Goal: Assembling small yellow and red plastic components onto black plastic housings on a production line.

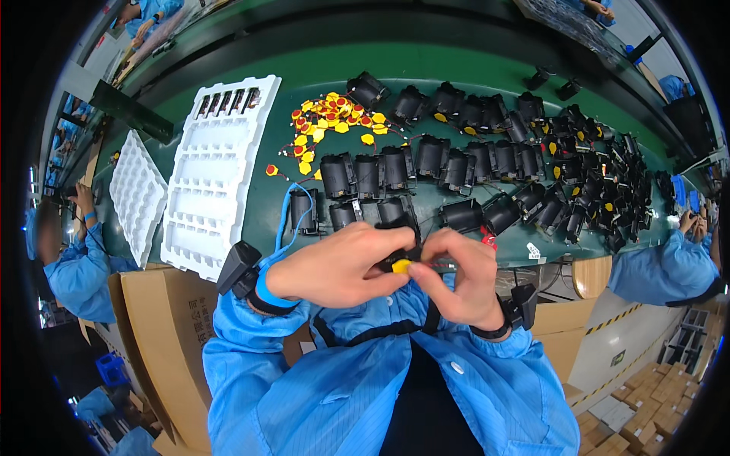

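At the near table edge my left hand (342, 266) curls its fingers around a black plastic housing (393, 256), mostly hidden by the hand. A small yellow pad (401, 266) shows against this housing, between my two hands. My right hand (465, 275) is closed in a pinch, thumb and index finger meeting at the yellow pad. Just beyond my hands stand rows of similar black housings (338, 176). A pile of yellow pads with red round parts and thin wires (327, 114) lies farther off, left of the middle.
Left on the green table (266, 201) lies a white foam tray (201, 163) holding several dark parts at its far end, beside a second white tray (137, 194). More black housings (601, 182) crowd the right. A cardboard box (163, 334) stands lower left. Co-workers sit at both sides.
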`<state>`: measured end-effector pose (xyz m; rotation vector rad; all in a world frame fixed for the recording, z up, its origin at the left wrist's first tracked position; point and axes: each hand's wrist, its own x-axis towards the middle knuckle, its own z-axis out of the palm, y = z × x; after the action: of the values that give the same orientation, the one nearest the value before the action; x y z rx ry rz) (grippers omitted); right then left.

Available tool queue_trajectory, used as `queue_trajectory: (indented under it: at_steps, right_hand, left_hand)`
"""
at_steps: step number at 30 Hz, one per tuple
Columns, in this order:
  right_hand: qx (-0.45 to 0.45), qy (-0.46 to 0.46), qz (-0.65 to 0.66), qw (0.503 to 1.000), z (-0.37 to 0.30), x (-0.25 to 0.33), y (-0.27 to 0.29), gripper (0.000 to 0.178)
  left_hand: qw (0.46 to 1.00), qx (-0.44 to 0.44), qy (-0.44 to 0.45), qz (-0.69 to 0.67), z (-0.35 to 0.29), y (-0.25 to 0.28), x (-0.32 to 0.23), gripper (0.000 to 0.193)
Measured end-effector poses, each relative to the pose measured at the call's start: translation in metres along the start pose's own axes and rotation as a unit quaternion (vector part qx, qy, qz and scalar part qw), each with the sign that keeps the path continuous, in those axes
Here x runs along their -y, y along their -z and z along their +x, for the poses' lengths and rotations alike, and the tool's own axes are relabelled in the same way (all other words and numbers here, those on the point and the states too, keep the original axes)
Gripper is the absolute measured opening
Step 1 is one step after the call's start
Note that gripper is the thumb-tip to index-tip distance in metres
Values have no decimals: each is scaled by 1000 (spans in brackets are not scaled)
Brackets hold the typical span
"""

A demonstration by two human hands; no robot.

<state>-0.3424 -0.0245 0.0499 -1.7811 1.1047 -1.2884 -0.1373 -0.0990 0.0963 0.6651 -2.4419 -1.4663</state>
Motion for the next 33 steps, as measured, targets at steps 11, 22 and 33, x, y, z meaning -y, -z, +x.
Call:
queue_trajectory:
  at_steps: [11,22,33]
  right_hand:
    - [31,22,103,994,-38,-6,-23,63]
    - [201,187,-92,957,-42,-32,-108,38]
    - [477,-271,-17,836,-83,-218,-203,75]
  left_hand:
    - [989,-69,10,-127,-58,-54,-18,18]
    - [850,-471,-53,-230,-106,-18,46,19]
    - [692,-652,-93,-296,-190,-105,92,29]
